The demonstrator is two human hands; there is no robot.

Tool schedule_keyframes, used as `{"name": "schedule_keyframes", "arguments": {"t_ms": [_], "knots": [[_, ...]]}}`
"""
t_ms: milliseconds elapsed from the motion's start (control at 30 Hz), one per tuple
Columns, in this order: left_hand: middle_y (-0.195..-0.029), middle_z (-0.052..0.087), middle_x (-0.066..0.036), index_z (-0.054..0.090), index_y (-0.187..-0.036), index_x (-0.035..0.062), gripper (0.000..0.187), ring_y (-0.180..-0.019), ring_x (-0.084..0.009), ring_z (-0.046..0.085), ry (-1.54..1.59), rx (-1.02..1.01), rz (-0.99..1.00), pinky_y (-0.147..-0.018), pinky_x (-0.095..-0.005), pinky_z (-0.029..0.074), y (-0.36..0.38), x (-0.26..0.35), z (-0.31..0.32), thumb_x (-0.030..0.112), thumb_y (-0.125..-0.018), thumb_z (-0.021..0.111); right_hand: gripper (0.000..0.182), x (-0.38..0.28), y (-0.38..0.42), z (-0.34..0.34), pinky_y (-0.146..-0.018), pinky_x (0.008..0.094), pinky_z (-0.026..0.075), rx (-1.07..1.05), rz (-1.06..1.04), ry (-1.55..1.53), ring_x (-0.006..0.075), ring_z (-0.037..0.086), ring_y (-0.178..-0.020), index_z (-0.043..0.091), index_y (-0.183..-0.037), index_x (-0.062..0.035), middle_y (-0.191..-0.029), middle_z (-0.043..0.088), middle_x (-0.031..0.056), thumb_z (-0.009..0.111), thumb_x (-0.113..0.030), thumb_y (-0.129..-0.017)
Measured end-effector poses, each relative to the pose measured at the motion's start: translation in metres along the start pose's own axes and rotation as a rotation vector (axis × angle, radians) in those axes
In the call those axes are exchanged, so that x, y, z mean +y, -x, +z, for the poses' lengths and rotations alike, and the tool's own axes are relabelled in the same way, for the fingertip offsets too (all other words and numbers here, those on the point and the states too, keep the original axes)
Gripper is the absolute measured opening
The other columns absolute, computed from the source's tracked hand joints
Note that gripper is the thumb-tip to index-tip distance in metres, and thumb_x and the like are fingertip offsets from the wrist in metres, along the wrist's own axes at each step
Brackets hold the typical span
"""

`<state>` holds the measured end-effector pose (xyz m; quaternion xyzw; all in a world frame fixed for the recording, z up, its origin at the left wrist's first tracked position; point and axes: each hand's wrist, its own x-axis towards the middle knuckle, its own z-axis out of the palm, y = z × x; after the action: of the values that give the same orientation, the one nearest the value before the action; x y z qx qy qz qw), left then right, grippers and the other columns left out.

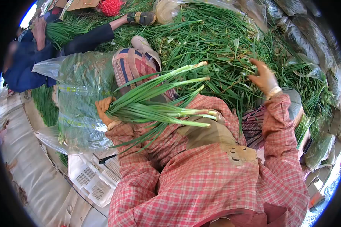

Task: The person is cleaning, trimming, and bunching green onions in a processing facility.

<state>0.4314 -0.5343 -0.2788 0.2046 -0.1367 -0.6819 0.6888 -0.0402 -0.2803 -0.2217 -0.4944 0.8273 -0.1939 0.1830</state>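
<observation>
My left hand, in an orange-brown glove, is closed round the leafy end of a bunch of green onions. The pale root ends of the bunch fan out to the right, across my lap. My right hand, in a light, soiled glove, is raised at the right with its fingers apart and nothing in it. It is over the edge of a large heap of loose green leaves. Beside my left hand stands a clear plastic bag with greens inside.
A co-worker in dark blue sits at the upper left, holding greens, one leg stretched over the heap. Filled plastic bags line the upper right. A white plastic crate lies at the lower left. Red netting is at the top.
</observation>
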Motion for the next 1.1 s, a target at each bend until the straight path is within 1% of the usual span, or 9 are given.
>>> {"name": "schedule_keyframes", "arguments": {"t_ms": [200, 267, 367, 400, 600, 700, 767, 900, 1100], "knots": [[-0.057, 0.027, 0.002, 0.026, -0.061, 0.013, 0.029, -0.056, -0.0116, 0.029, 0.264, -0.257, -0.256, -0.064, -0.0265, 0.033, 0.012, 0.007, 0.026, 0.008, -0.089, 0.032, 0.08, -0.171, -0.035, 0.049, -0.064, 0.023, 0.044, -0.544, -0.257, -1.317, 0.0085, 0.051, -0.073, 0.02, -0.137, -0.0102, -0.114, 0.047, 0.0059, 0.067, -0.009, -0.072], [-0.056, 0.026, 0.002, 0.026, -0.06, 0.013, 0.029, -0.055, -0.0111, 0.028, 0.56, -0.165, -0.457, -0.063, -0.0256, 0.032, 0.019, 0.012, 0.042, 0.007, -0.088, 0.031, 0.046, -0.187, -0.029, 0.067, -0.054, 0.0213, 0.04, -0.679, -0.119, -1.498, 0.0076, 0.047, -0.061, 0.044, -0.121, -0.002, -0.078, 0.051, -0.0001, 0.061, -0.013, -0.08], [-0.056, 0.026, 0.002, 0.026, -0.06, 0.013, 0.029, -0.053, -0.0109, 0.028, -0.307, -0.097, -0.239, -0.062, -0.0241, 0.032, 0.002, 0.028, 0.003, 0.005, -0.088, 0.029, 0.013, -0.172, -0.024, 0.059, -0.042, 0.0205, 0.029, -0.858, 0.129, -1.894, 0.0058, 0.035, -0.046, 0.053, -0.085, -0.0038, -0.056, 0.039, -0.004, 0.053, -0.017, -0.085], [-0.056, 0.026, 0.002, 0.026, -0.06, 0.013, 0.029, -0.053, -0.0109, 0.028, -0.573, -0.11, -0.139, -0.062, -0.0238, 0.032, -0.001, 0.03, -0.01, 0.005, -0.088, 0.029, 0.024, -0.175, -0.018, 0.039, -0.038, 0.0213, 0.02, -0.722, 0.098, -1.875, 0.0048, 0.024, -0.04, 0.042, -0.066, -0.0087, -0.05, 0.029, -0.0054, 0.047, -0.02, -0.087], [-0.056, 0.028, 0.002, 0.027, -0.059, 0.0133, 0.03, -0.053, -0.0098, 0.029, -1.064, -0.22, 0.092, -0.059, -0.0229, 0.032, -0.002, 0.042, -0.04, 0.006, -0.088, 0.031, 0.018, -0.068, 0.002, -0.052, -0.042, 0.0186, 0.027, -0.113, -0.184, -2.004, 0.0012, 0.029, -0.038, 0.043, -0.077, -0.0104, -0.054, 0.033, -0.0061, 0.051, -0.021, -0.088], [-0.056, 0.028, 0.003, 0.027, -0.06, 0.0138, 0.031, -0.052, -0.009, 0.03, -1.253, -0.365, 0.205, -0.057, -0.0229, 0.032, -0.004, 0.049, -0.042, 0.006, -0.089, 0.034, 0.035, -0.011, -0.003, -0.045, -0.051, 0.0203, 0.04, -0.062, 0.309, -0.78, 0.0072, 0.047, -0.052, 0.048, -0.114, -0.0056, -0.089, 0.057, 0.0058, 0.057, -0.016, -0.081], [-0.055, 0.028, 0.003, 0.027, -0.06, 0.0141, 0.031, -0.051, -0.0085, 0.031, -1.38, -0.473, 0.295, -0.056, -0.023, 0.032, -0.006, 0.048, -0.042, 0.007, -0.089, 0.035, 0.049, 0.0, -0.002, -0.017, -0.066, 0.0261, 0.047, 0.169, 0.005, 0.309, 0.0163, 0.057, -0.073, 0.045, -0.123, -0.0098, -0.106, 0.057, 0.0122, 0.06, -0.02, -0.078], [-0.051, 0.025, 0.004, 0.025, -0.057, 0.0146, 0.035, -0.047, -0.0086, 0.028, -0.221, -0.024, -0.03, -0.053, -0.0225, 0.032, 0.011, 0.028, 0.002, 0.009, -0.09, 0.036, 0.031, -0.116, -0.034, -0.003, -0.072, 0.0245, 0.043, -0.376, -0.151, -0.773, 0.0119, 0.054, -0.086, 0.059, -0.106, -0.0026, -0.099, 0.06, 0.0072, 0.054, -0.023, -0.083], [-0.05, 0.025, 0.004, 0.024, -0.054, 0.0153, 0.039, -0.046, -0.0084, 0.026, 0.184, -0.041, -0.253, -0.052, -0.0219, 0.031, 0.02, 0.029, 0.053, 0.011, -0.091, 0.033, 0.025, -0.185, -0.037, 0.053, -0.063, 0.0254, 0.042, -0.767, 0.228, -1.648, 0.0143, 0.054, -0.076, 0.059, -0.099, -0.0008, -0.09, 0.06, 0.0065, 0.06, -0.015, -0.079]]}}
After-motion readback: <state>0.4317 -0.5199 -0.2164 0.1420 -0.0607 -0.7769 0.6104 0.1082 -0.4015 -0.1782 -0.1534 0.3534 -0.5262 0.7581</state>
